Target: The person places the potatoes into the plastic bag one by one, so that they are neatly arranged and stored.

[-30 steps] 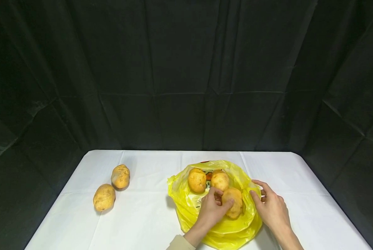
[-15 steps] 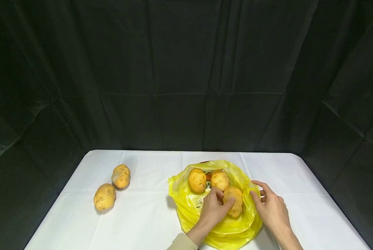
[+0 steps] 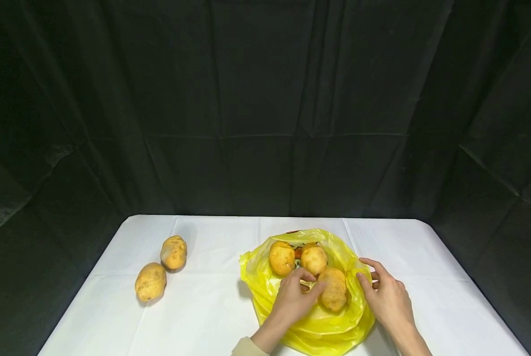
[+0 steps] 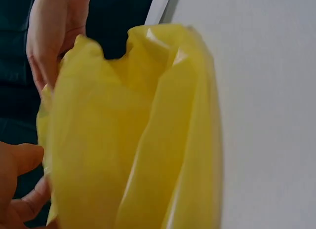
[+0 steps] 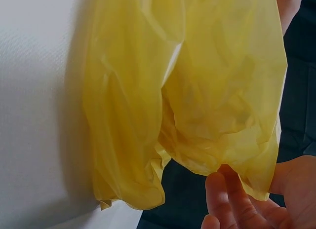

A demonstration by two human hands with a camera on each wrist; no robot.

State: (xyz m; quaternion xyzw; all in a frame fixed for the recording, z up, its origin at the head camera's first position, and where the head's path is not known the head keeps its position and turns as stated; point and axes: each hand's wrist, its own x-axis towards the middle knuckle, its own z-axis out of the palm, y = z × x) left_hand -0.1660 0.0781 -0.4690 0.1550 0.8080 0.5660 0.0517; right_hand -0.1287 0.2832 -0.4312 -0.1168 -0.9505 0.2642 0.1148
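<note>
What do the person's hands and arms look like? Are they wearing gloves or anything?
No gloves: the left hand and right hand are both bare, each with four fingers and a thumb. A plain beige sleeve shows on the left arm at the bottom edge. No sleeve shows on the right forearm, and I see no rings.

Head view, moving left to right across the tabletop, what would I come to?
Nearer loose potato, farther loose potato, yellow bag, right hand at the bag's right edge.
</note>
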